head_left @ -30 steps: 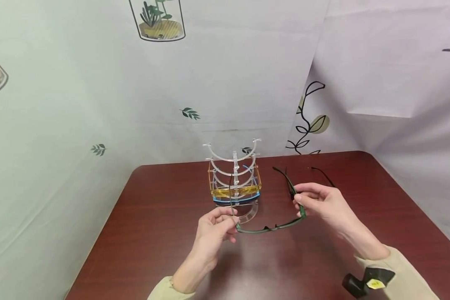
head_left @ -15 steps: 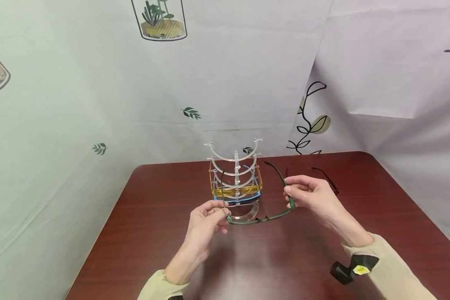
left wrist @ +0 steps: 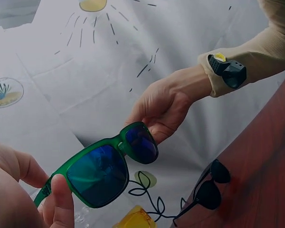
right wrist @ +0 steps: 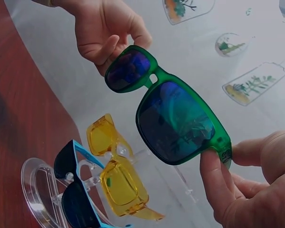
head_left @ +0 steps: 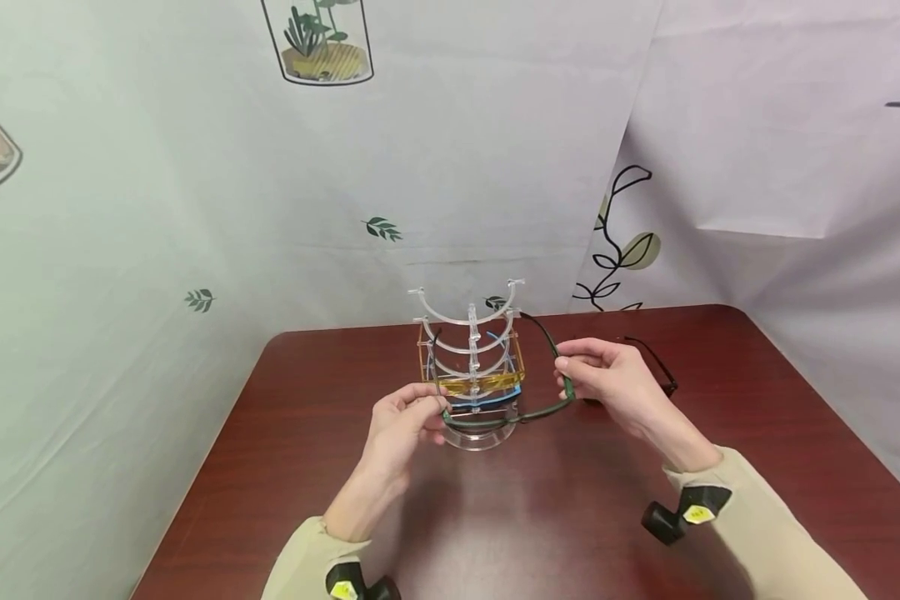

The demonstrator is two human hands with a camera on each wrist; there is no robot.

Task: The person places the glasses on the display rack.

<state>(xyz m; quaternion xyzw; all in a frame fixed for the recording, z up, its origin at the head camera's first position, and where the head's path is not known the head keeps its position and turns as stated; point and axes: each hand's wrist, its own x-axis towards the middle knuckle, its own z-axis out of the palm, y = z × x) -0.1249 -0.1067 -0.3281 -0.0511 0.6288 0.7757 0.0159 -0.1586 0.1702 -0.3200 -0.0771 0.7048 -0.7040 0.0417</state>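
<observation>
Green sunglasses (right wrist: 178, 126) with blue mirrored lenses are held up between both hands, temples unfolded and pointing away. My left hand (head_left: 397, 429) pinches them near the left hinge. The right temple is pinched by my right hand (head_left: 615, 387), close to its hinge. Just beyond the frame stands a clear tiered glasses stand (head_left: 472, 342); in the head view the sunglasses overlap its lower part. On the stand sit yellow sunglasses (right wrist: 118, 171) and, one tier lower, blue-framed sunglasses (right wrist: 78, 185) with dark lenses. The stand's upper arms hold nothing.
Black sunglasses (left wrist: 211, 185) lie on the dark red table (head_left: 307, 467) to the right of the stand, partly hidden behind my right hand in the head view. A pale printed cloth (head_left: 495, 167) hangs behind the table.
Both hands have carried the green sunglasses left and forward, up toward the stand. The glasses on the stand and the black pair have stayed in place.
</observation>
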